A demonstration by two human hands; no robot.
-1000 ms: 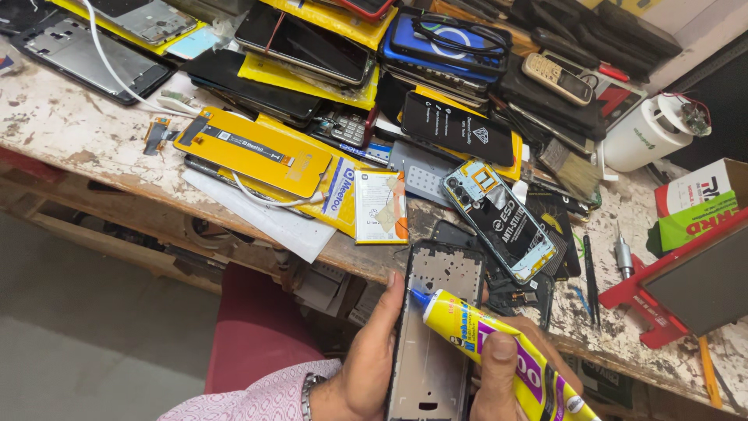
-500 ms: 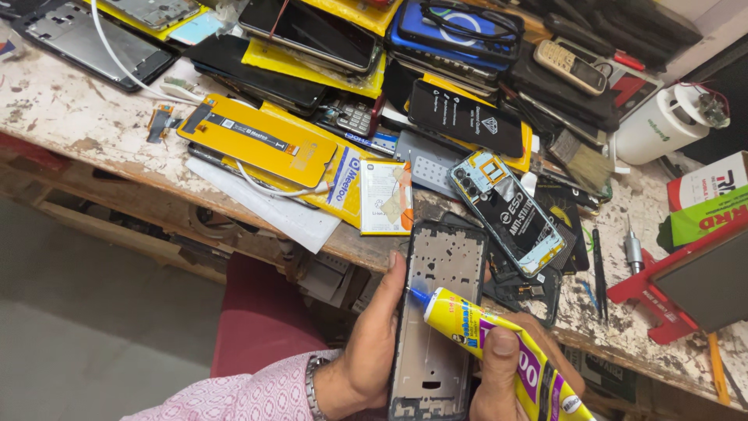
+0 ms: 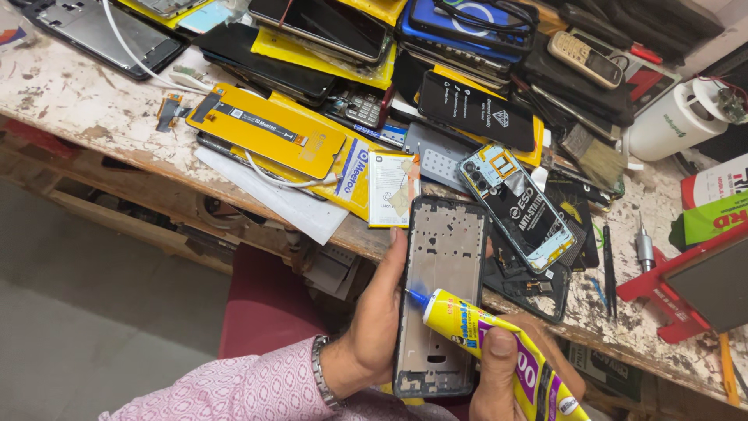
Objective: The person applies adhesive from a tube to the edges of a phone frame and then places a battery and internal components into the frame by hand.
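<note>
Head view: The left hand (image 3: 374, 335) holds a bare grey phone frame (image 3: 440, 296) upright in front of the desk (image 3: 86, 109) edge, at about 6 o'clock in the picture. Its grip is pressed onto the frame's long left edge, thumb along the rim, fingers hidden behind. The right hand (image 3: 499, 382), at 5 o'clock, pinches a yellow glue tube (image 3: 499, 351) between thumb and fingers; the blue nozzle tip (image 3: 415, 296) touches the frame's inner left rail.

Handling judgement: the frame looks light, thin and stiff but likely to flex or crack at its narrow rails; hold it by the long edges, not the open centre. The tube is soft and yields to pressure; hold it at mid-body.

At 12 o'clock of the frame lies an opened phone with anti-static film (image 3: 518, 206); at 10 o'clock, a yellow flat package (image 3: 269, 129); at 2 o'clock, a white cup (image 3: 674, 121) and a brush (image 3: 596, 156).
</note>
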